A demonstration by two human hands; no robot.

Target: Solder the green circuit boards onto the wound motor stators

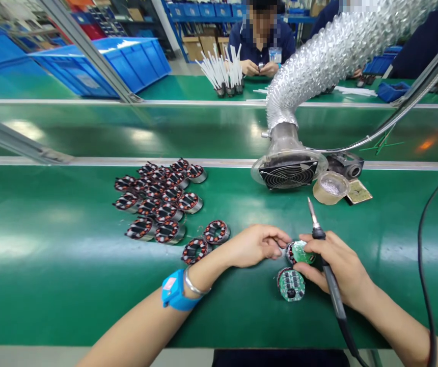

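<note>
My right hand [337,262] is closed around a stator with a green circuit board [303,252], its thumb and fingers at the board's edges. A soldering iron [331,285] lies in the same hand, its metal tip pointing up and away. My left hand [261,245] is beside the left edge of that stator, fingers curled and close together; whether they pinch something small cannot be made out. Just below, a second stator with a green board [291,285] rests on the green table, board facing up. Two bare stators [216,232] [196,251] sit left of my left hand.
Many copper-wound stators [169,212] stand grouped at centre left. A fan hood [290,174] on a silver duct, a solder cup [331,187] and a sponge tray [358,192] are beyond my right hand. A black cable [420,244] hangs at right. A person [263,41] sits across the line.
</note>
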